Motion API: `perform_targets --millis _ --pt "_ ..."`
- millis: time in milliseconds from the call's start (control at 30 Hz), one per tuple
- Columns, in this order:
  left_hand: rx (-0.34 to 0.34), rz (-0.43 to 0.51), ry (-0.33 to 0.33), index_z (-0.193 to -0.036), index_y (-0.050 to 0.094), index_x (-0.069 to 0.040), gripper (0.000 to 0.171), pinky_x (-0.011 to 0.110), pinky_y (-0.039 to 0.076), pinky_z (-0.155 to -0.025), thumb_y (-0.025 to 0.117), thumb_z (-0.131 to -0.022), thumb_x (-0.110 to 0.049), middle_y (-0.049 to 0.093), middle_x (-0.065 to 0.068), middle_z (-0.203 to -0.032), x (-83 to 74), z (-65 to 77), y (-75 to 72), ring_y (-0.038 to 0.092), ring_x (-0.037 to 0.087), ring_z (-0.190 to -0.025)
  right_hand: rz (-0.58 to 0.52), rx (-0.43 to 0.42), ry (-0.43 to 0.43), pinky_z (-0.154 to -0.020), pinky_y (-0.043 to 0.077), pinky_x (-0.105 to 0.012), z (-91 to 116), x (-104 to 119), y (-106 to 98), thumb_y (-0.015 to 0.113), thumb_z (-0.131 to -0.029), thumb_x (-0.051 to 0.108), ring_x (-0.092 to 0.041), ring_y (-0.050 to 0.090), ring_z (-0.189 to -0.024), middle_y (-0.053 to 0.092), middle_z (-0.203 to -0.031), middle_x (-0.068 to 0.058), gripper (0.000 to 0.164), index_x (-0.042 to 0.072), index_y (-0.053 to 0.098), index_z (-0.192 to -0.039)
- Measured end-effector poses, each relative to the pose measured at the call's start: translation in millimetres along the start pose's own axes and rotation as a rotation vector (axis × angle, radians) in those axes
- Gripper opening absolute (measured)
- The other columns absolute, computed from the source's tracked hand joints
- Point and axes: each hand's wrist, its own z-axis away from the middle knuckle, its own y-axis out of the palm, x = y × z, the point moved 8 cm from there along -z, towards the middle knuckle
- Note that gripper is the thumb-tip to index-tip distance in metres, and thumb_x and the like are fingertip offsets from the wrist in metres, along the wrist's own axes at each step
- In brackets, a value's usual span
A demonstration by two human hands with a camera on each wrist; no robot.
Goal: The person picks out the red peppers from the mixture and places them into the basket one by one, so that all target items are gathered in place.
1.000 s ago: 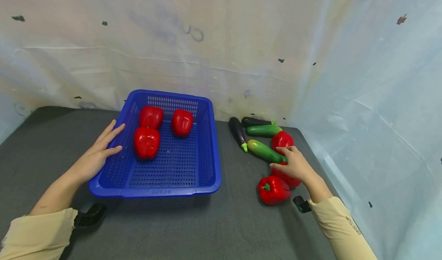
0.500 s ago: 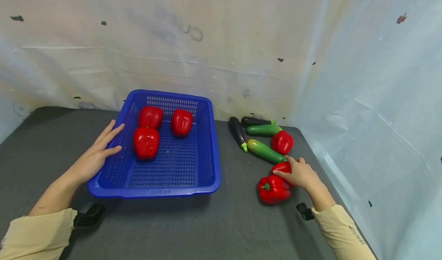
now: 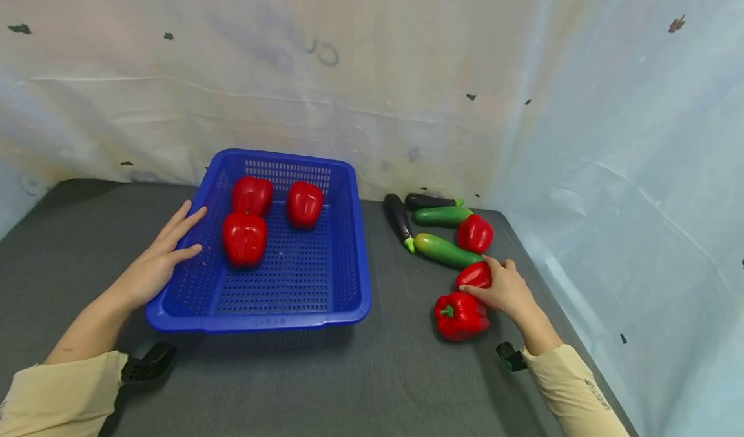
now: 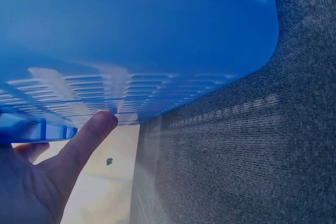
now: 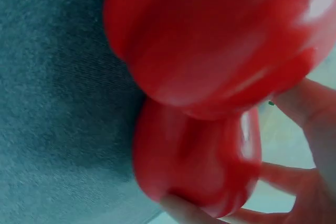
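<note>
My left hand [image 3: 159, 266] is at the left rim of a blue plastic basket [image 3: 256, 323], thumb over the rim; the left wrist view shows a finger [image 4: 86, 142] against its slotted outer wall. Three red bell peppers lie inside, the nearest [image 3: 245, 240] at the left. On the right, my right hand [image 3: 511, 290] grips a red bell pepper [image 3: 473, 275], fingers at its far side and thumb at the near side. Another red bell pepper [image 3: 459, 316], green stem showing, sits directly in front of it and hides part of it in the right wrist view.
Behind the right hand lie a third loose bell pepper [image 3: 475, 233], a green cucumber [image 3: 446, 251], a second cucumber [image 3: 442, 216] and two eggplants, one [image 3: 398, 223] at the left. Plastic sheeting [image 3: 372, 69] hangs behind and right of the dark table [image 3: 372, 385].
My right hand has come down and nearer, from above the cucumber and peppers onto the middle red bell pepper, its fingers closing round it. The left hand keeps its place on the basket.
</note>
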Motion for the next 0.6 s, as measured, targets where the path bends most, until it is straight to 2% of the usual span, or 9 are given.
perform_targets --millis 200,400,600 --pt "0.0 0.02 0.021 -0.154 0.004 -0.008 0.059 0.077 -0.014 -0.098 0.034 -0.104 -0.015 -0.024 0.01 -0.158 1.0 -0.8 -1.1 -0.027 0.046 -0.139 -0.075 -0.052 -0.05 -0.085 0.05 -0.056 -3.0 -0.1 0.2 0.076 -0.079 0.027 -0.052 0.048 -0.111 0.034 -0.131 -0.035 0.082 -0.003 0.035 -0.144" --pt "0.006 0.026 0.019 -0.155 0.004 -0.011 0.059 0.077 -0.013 -0.097 0.034 -0.104 -0.018 -0.025 0.006 -0.158 4.0 -2.3 -1.3 -0.028 0.044 -0.139 -0.081 -0.103 -0.068 -0.079 0.051 -0.052 -4.9 -2.2 -3.8 0.08 -0.074 0.024 -0.047 0.05 -0.102 0.034 -0.119 -0.028 0.082 0.0 0.039 -0.141" --pt "0.009 0.041 0.022 -0.155 0.003 -0.012 0.059 0.077 -0.015 -0.097 0.033 -0.104 -0.018 -0.026 0.005 -0.158 6.7 -2.3 -1.9 -0.029 0.044 -0.139 -0.062 -0.128 -0.194 -0.081 0.051 -0.052 -8.2 3.4 -2.5 0.082 -0.072 0.021 -0.044 0.047 -0.107 0.035 -0.12 -0.026 0.084 0.001 0.041 -0.142"
